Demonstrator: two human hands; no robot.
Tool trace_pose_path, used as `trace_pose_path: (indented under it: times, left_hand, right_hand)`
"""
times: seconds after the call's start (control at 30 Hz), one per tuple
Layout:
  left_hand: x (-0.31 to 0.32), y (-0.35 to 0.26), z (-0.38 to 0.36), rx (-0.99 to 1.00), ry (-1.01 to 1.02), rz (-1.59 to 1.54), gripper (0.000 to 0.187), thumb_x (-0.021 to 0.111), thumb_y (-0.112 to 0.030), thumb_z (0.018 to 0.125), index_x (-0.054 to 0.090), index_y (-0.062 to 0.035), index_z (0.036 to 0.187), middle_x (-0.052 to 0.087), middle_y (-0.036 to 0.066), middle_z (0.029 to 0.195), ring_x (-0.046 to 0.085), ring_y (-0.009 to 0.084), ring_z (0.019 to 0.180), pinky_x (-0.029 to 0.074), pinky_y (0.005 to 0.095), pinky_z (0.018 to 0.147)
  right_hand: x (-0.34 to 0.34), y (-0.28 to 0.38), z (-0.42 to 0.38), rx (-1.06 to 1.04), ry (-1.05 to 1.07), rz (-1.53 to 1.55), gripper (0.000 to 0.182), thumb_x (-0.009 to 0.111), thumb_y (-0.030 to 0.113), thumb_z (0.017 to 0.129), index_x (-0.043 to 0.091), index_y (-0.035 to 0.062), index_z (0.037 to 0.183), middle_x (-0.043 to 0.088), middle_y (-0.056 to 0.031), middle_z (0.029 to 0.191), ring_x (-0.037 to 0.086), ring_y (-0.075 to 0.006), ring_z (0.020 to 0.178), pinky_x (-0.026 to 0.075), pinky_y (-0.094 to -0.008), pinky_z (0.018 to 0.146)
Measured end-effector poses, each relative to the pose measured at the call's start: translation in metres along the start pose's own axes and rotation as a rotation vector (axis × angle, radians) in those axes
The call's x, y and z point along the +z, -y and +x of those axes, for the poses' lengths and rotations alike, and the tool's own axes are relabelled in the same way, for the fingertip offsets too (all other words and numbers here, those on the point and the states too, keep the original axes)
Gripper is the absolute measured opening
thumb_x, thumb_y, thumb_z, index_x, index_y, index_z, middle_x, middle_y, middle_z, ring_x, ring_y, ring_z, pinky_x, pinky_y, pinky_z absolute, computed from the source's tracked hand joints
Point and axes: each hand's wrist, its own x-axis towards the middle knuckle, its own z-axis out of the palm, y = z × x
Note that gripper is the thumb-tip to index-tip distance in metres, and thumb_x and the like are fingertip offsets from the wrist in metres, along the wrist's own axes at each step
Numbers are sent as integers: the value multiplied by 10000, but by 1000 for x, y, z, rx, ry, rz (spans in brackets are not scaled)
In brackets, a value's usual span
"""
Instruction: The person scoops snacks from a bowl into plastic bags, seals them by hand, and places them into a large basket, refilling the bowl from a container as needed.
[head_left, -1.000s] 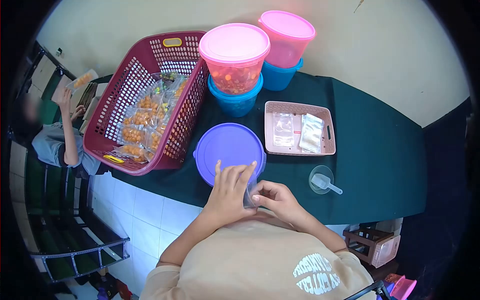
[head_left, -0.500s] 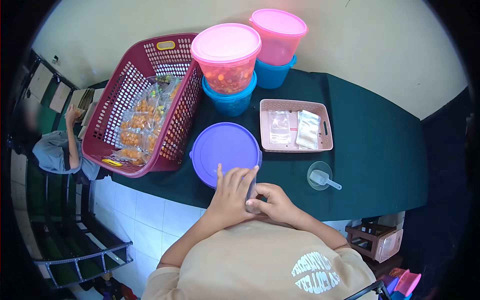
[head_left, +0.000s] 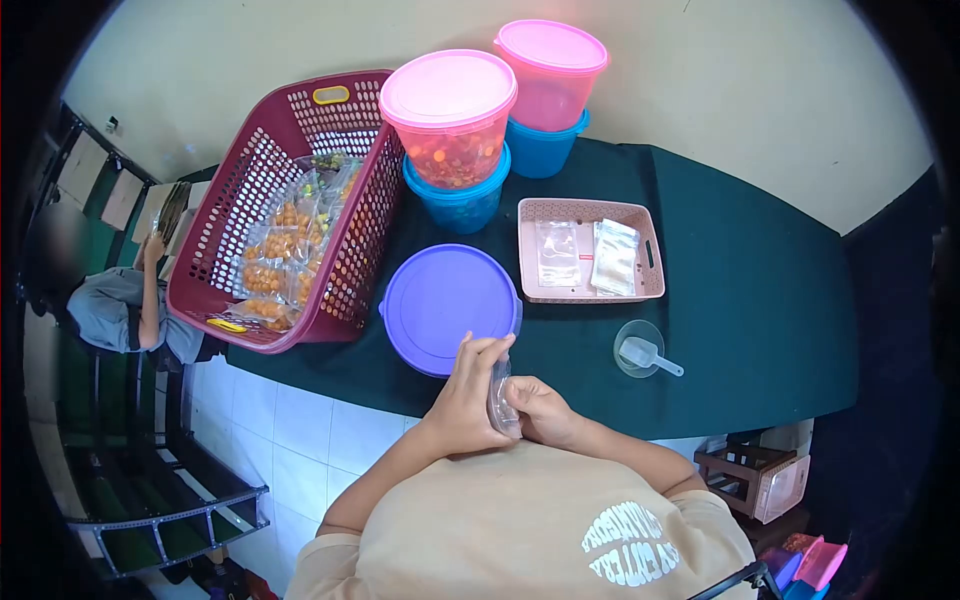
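Note:
Close to my chest, at the table's front edge, both hands hold a clear plastic bag, seen nearly edge-on; its contents are hidden. My left hand is curled along its left side, fingertips near the top. My right hand grips it from the right, thumb against the plastic. Just beyond my left hand stands a round tub with a purple lid, closed. To the right, a white scoop rests in a clear round bowl.
A maroon basket at left holds several filled snack bags. Pink-lidded tubs are stacked on blue ones by the wall. A pink tray holds clear bags. Another person sits at far left.
My left hand's fingers have drawn back from the purple lid and curled around the bag. My right thumb has shifted up on the plastic. The other person's hand has moved slightly.

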Motion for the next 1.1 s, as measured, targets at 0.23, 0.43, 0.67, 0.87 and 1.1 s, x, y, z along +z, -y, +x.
trace_pose_path:
  times: [0.23, 0.43, 0.67, 0.87, 1.1]
  left_hand:
    - [-5, -3, -1, 32, -72, 416, 1033, 855, -323, 533, 346, -63, 1394, 412, 142, 1194, 442, 345, 1147, 142, 654, 1084]
    - [0, 0, -4, 49, 4, 363, 1038, 850, -321, 551, 327, -77, 1414, 405, 133, 1245, 420, 339, 1194, 122, 683, 1069]
    - [-12, -6, 0, 123, -20, 310, 1108, 832, -409, 600, 206, -109, 1463, 296, 206, 1409, 257, 444, 1349, 88, 669, 1081]
    - [-20, 1, -12, 58, -111, -64, 444, 723, -360, 763, 526, -48, 1011, 538, 139, 964, 524, 274, 848, 422, 392, 748]
    - [-1, -10, 0, -117, 27, -173, 249, 570, -205, 891, 582, 20, 784, 512, 144, 663, 487, 245, 588, 381, 363, 558]
  right_hand:
    - [18, 18, 5, -29, -357, -552, 190, 543, 163, 969, 583, -8, 1042, 601, -7, 892, 544, -67, 813, 469, -255, 724]
    - [12, 22, 1, 9, -313, -587, 152, 612, 158, 925, 604, 7, 913, 599, -6, 806, 525, -54, 743, 454, -247, 666]
    - [17, 18, 1, -229, -411, -668, 203, 647, 187, 904, 576, 11, 830, 558, 8, 724, 482, -49, 675, 431, -258, 606]
    - [23, 22, -10, -357, -409, -1019, 260, 664, 188, 884, 538, 10, 742, 517, -45, 662, 442, -104, 614, 394, -275, 572]
    - [11, 10, -8, -615, -317, -1306, 139, 619, 120, 807, 537, 11, 778, 551, -152, 724, 566, -353, 705, 447, -414, 644]
